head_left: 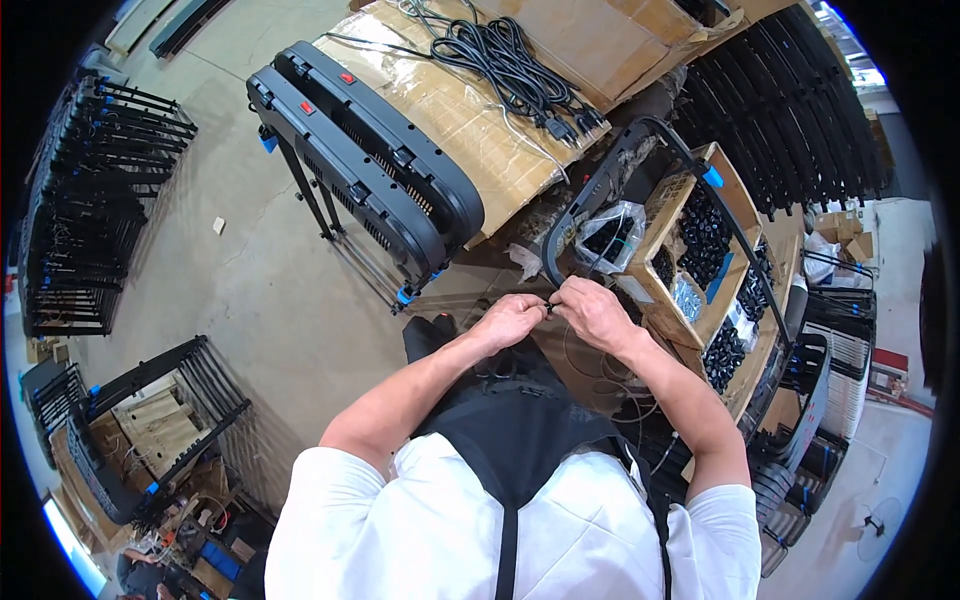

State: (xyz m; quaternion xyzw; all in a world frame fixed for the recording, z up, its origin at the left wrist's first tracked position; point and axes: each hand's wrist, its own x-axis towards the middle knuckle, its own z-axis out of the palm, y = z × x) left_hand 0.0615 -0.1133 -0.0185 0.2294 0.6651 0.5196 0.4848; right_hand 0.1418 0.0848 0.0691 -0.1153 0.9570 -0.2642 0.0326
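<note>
My left hand [509,322] and my right hand [597,313] meet in front of my dark apron, fingers pinched together. Between their fingertips is a small black part [549,308], mostly covered, so its kind is unclear. Just beyond the right hand, the rounded corner of a black frame [553,250] with a blue clip comes close to the fingers; I cannot tell whether they touch. A clear plastic bag [612,238] with dark pieces lies right beyond that hand, beside a divided wooden box [657,222] of small black parts and silvery hardware.
A black two-panel unit [375,160] on legs stands at left, next to a taped cardboard surface [440,110] bearing coiled black power cords [510,70]. Stacked black frames [85,200] line the far left; more racks [790,110] stand at right. Thin cables hang below my right hand.
</note>
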